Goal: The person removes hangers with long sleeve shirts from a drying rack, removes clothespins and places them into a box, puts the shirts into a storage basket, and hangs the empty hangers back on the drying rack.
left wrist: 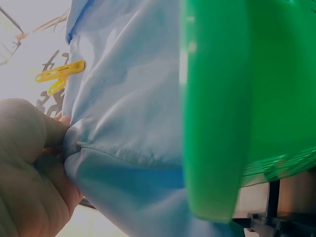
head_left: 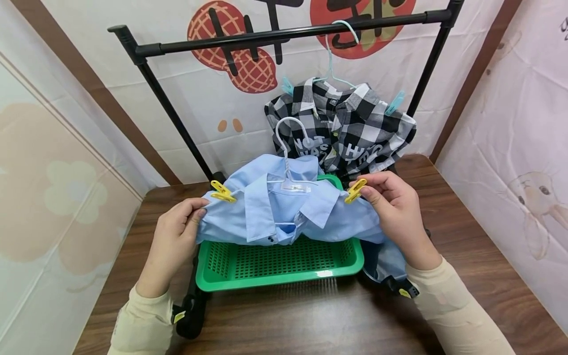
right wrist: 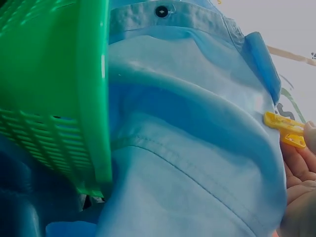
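A light blue shirt (head_left: 230, 217) on a white hanger (head_left: 285, 143) lies over a green basket (head_left: 284, 281). Its collar faces up, and the hanger's hook rises above it. My left hand (head_left: 170, 241) pinches the shirt's left shoulder, beside a yellow clothespin (head_left: 223, 192) clipped there. At the other shoulder, my right hand (head_left: 399, 212) holds a second yellow clothespin (head_left: 356, 191) between thumb and fingers. In the right wrist view that clothespin (right wrist: 285, 128) sits at the shirt's edge, under the thumb.
Behind the basket, a black-and-white checked shirt (head_left: 355, 118) hangs on a mint hanger (head_left: 330, 64) from a black rack's bar (head_left: 275, 34), with light blue clothespins (head_left: 395, 103) on its shoulders. Dark blue fabric (head_left: 383, 261) lies right of the basket on the wooden table (head_left: 310, 320).
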`<state>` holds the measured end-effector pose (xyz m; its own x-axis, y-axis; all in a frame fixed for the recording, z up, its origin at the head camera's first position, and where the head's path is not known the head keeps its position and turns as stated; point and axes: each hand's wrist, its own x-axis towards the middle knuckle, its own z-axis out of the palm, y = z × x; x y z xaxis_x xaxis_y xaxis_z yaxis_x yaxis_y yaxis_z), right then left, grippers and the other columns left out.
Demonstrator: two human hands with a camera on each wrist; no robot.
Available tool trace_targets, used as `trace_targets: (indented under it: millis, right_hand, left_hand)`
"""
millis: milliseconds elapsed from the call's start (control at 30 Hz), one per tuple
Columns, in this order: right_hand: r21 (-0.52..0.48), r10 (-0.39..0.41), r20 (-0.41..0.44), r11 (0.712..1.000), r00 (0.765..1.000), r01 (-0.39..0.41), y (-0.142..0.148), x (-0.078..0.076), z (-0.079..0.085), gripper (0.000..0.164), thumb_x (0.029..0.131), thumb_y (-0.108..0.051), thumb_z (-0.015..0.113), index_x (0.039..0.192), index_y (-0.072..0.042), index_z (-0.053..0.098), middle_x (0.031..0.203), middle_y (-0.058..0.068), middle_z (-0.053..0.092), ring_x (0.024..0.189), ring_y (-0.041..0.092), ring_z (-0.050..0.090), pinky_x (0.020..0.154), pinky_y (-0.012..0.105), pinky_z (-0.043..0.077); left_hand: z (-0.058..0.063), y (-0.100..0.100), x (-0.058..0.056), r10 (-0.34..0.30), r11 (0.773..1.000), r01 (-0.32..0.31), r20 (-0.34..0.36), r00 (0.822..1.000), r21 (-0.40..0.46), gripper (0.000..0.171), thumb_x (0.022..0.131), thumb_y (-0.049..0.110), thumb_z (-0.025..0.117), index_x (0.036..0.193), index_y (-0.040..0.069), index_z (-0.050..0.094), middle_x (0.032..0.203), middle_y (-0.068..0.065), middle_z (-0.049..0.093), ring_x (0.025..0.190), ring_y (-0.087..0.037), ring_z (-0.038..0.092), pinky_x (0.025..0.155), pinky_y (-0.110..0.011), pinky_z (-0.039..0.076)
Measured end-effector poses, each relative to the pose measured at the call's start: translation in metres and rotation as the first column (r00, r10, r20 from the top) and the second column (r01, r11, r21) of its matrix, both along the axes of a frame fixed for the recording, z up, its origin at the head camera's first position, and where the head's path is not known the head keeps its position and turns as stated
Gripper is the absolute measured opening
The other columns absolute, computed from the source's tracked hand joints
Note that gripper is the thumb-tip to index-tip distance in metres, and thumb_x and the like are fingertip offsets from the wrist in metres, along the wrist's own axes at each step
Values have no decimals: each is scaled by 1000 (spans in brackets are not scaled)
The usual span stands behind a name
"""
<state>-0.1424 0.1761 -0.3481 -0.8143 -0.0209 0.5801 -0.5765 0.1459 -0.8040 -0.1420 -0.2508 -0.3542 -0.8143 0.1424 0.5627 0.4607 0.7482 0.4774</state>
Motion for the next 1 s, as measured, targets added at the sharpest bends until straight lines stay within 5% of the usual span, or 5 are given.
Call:
trace_targets:
  millis: [600, 1000]
  right_hand:
    - [-156, 13, -38, 988, 999, -19, -1, 6, 5, 16, 98, 5, 63, 112, 13, 64, 106, 8, 74, 95, 14, 73, 84, 23, 58]
    - [-125, -40, -72, 992, 997, 30, 7, 10, 13, 16, 97, 7, 64, 111, 14, 65, 105, 8, 77, 95, 16, 75, 85, 24, 59]
  left_hand:
    - [-1, -4, -2, -11, 1000, 11, 12, 1000, -1, 16, 99, 1, 64, 112, 6, 71, 107, -9, 72, 90, -11, 60, 78, -15, 41]
    - [0, -13, -6, 20, 999, -20, 4, 1000, 27, 15, 100, 3, 63, 112, 5, 71, 107, -10, 73, 90, -3, 57, 77, -16, 40]
